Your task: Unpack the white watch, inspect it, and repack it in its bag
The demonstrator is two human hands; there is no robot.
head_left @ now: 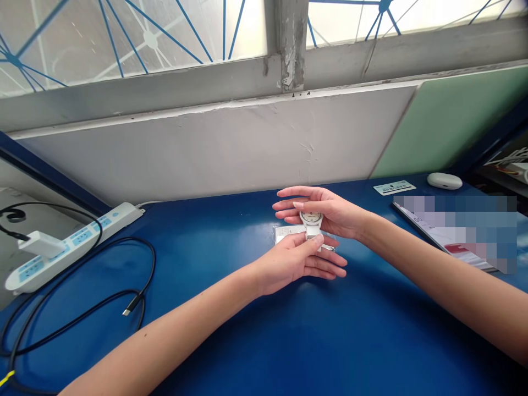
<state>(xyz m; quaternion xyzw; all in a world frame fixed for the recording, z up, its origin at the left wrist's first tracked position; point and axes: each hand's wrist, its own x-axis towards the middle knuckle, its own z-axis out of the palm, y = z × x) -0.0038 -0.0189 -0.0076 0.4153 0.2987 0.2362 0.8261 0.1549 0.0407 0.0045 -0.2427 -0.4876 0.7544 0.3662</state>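
A white wristwatch (312, 216) with a round pale dial is held between my two hands above the blue table. My left hand (286, 263) pinches its lower strap under the thumb, the other fingers stretched out to the right. From the right, my right hand (340, 213) reaches round the upper part of the watch. Its thumb lies across the top edge of the dial and its fingers extend behind, so the upper strap is hidden. Below and behind the hands lies a clear plastic packet (281, 233) with a white label, partly covered.
A white power strip (88, 235) with a plugged-in white charger (40, 244) lies at the left, beside a looped black cable (153, 258). At the right are a card (394, 188), a white earbud case (444, 180) and a partly blurred flat screen (437, 234). A wall closes the back.
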